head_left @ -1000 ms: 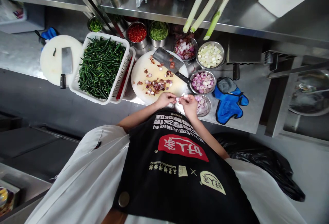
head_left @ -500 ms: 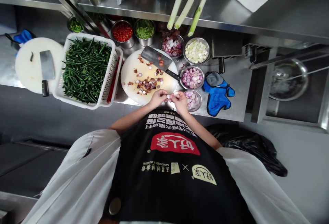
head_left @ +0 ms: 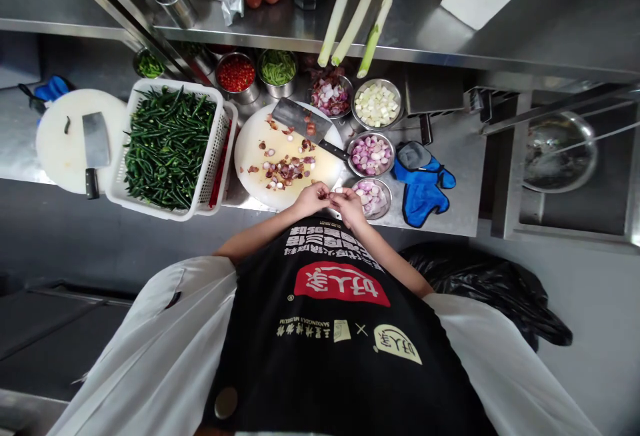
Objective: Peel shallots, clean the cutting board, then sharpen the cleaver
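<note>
Pink peeled shallots point(head_left: 371, 154) lie in bowls point(head_left: 389, 208) at one and two o'clock from the right hand point(head_left: 349, 210), its grip, like the left hand's point(head_left: 312, 200), closed, seemingly on a hidden shallot; uncleared skins point(head_left: 289, 169) litter the board point(head_left: 326, 161) at ten o'clock.

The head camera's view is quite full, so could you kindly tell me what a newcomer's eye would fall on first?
Probably the heap of green chillies in the white basket, left of centre, and the red logo on the black apron below the middle. Next might come the cleaver lying across the far side of the central round cutting board, then the left hand and right hand close together by its near edge.
</note>
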A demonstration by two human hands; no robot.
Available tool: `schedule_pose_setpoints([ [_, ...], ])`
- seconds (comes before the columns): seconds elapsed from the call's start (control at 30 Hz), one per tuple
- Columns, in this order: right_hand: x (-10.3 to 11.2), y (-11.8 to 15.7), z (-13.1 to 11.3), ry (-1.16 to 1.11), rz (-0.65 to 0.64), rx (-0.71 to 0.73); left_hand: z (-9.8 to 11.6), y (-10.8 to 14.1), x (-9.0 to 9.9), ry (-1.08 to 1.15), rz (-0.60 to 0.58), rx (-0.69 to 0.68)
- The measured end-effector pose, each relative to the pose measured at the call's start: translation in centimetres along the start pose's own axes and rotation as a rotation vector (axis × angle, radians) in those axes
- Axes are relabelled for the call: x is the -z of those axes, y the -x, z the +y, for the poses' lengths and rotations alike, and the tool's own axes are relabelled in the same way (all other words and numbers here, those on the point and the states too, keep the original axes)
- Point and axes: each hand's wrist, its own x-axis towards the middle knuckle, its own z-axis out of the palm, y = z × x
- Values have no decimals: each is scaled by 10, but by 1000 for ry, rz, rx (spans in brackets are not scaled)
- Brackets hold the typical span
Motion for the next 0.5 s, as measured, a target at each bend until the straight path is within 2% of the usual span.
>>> schedule_pose_setpoints([
  [0.13,10,-4,1,-114,-13,-127,-5,-4,-3,260,-37,166],
  [0.2,19,-7,3,-140,-9,-151,-3,-9,0,307,-11,221],
  [0.27,30,-12,7,-137,61,-117,7,-24,8,287,36,249],
  [0.33,44,-17,11,-127,188,-55,25,-53,22,237,95,219],
  [0.4,59,-23,16,-112,290,-21,49,-97,42,213,179,131],
  [0.5,79,-33,24,-74,340,10,82,-167,78,182,295,26],
])
